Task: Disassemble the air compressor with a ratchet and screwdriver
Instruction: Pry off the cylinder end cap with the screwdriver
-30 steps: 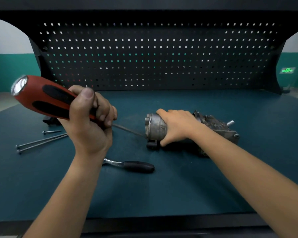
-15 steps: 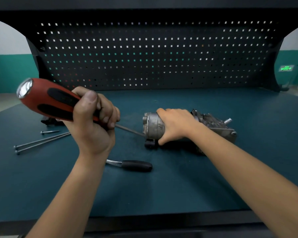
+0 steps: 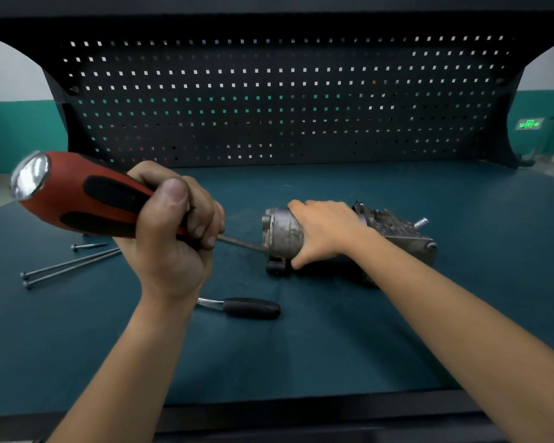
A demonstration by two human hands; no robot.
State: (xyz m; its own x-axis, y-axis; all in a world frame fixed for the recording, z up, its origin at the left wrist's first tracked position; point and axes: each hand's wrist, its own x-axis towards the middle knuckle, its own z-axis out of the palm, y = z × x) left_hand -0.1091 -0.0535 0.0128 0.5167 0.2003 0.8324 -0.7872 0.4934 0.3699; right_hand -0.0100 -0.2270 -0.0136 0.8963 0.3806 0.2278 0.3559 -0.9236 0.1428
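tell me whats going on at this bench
A person is taking apart a grey metal air compressor lying on the dark green bench top. The right hand grips its body, while the left hand holds a red and black handled screwdriver with its tip against the compressor's end. A black-gripped ratchet and two long bolts lie on the bench nearby.

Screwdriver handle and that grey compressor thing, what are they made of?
The screwdriver handle looks like hard red plastic with matte black patches, probably rubbery grip, and a shiny metal end cap that mirrors the light. The compressor looks like cast metal, perhaps aluminium: dull grey, rough and scuffed.
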